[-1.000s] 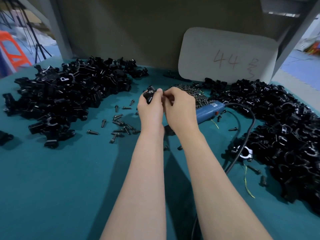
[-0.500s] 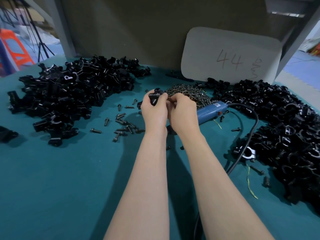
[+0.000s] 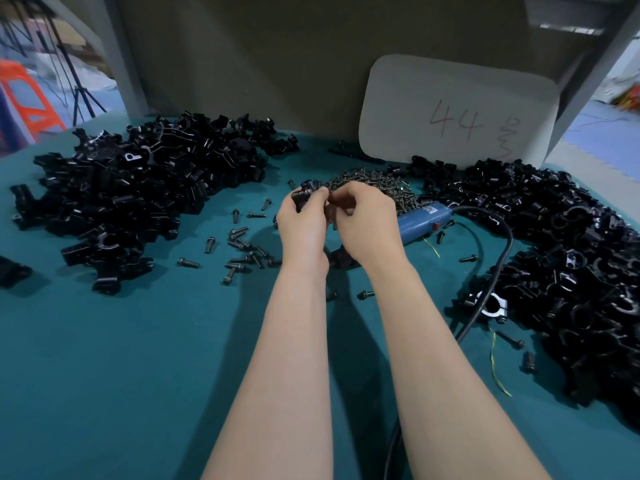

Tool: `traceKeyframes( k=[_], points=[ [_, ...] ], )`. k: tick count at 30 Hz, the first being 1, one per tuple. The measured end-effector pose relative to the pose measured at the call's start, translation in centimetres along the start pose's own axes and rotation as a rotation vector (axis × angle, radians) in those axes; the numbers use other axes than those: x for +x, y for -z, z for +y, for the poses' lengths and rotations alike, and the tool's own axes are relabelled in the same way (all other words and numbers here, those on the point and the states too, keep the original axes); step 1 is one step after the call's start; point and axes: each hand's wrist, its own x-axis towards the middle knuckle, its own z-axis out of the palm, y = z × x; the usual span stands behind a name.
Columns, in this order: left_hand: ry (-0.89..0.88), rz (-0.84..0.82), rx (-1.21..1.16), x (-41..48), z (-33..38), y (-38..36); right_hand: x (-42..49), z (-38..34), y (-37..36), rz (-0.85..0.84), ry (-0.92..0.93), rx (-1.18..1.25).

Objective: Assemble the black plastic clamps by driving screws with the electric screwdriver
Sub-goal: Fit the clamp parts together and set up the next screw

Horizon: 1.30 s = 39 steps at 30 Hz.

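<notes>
- The left grip (image 3: 303, 226) grasps a black plastic clamp (image 3: 304, 197), which shows just above its fingertips, raised off the teal surface (image 3: 121, 358).
- The right grip (image 3: 367, 226) sits close against the left one, fingers curled in toward the clamp. Its fingertips are hidden, so it cannot be told whether they pinch a screw.
- The step in hand appears to be seating a screw in the clamp by hand before driving it.
- The electric screwdriver (image 3: 420, 218) lies unheld on the surface just right of the right grip, and its cable (image 3: 498, 258) loops away to the right.
- The screw heap (image 3: 377, 183) sits just beyond both grips, and loose screws (image 3: 242, 244) are scattered left of the left grip.
- To do this well, the person should start the screw straight in its hole and hold the clamp firm in the left grip while the right reaches for the driver.
- The bit should meet the screw head square, or the screw may tilt or drop out.
- The left clamp pile (image 3: 138, 195) and right clamp pile (image 3: 561, 258) lie well out to either side of the grips.
</notes>
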Motion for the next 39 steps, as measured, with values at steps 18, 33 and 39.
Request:
traceKeyframes(
  k=[18, 33, 39],
  points=[
    [-0.157, -0.052, 0.134, -0.3, -0.6, -0.5, 0.2, 0.5, 0.2, -0.069, -0.181, 0.102],
    [-0.159, -0.089, 0.097, -0.1, -0.2, -0.4, 0.2, 1.0, 0.2, -0.084, 0.018, -0.087],
    [-0.105, -0.086, 0.081, -0.2, -0.2, -0.2, 0.4, 1.0, 1.0, -0.112, -0.027, -0.008]
  ],
)
